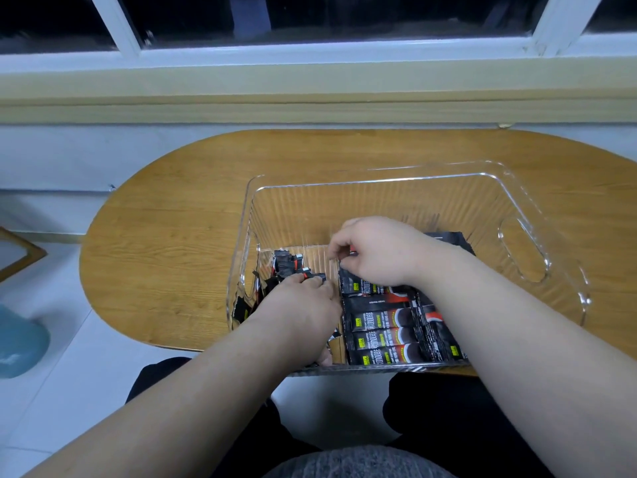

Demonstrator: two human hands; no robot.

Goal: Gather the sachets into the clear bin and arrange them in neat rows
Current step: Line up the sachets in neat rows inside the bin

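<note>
Both hands are inside the clear bin (pixel 310 215) on the wooden table (pixel 165 236). The left hand (pixel 296 305) curls its fingers round loose sachets (pixel 286 265) bunched at the bin's left, with the pile poking out just past the fingertips. The right hand (pixel 375 253) pinches the end of the farthest sachet (pixel 358 286). The row of sachets (pixel 379 326) lies flat just below that hand, reaching the near wall.

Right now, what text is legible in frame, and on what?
"黑咖啡": large white characters along the flat sachets in the clear bin, fairly legible.
"INSTANT COFFEE": small print beside those characters; likely, but blurred.
yellow-green logo patch on each flat sachet: too small to read.
loose sachets gripped by the left hand: print unreadable.
Sachet end pinched by the right hand: hidden.
</note>
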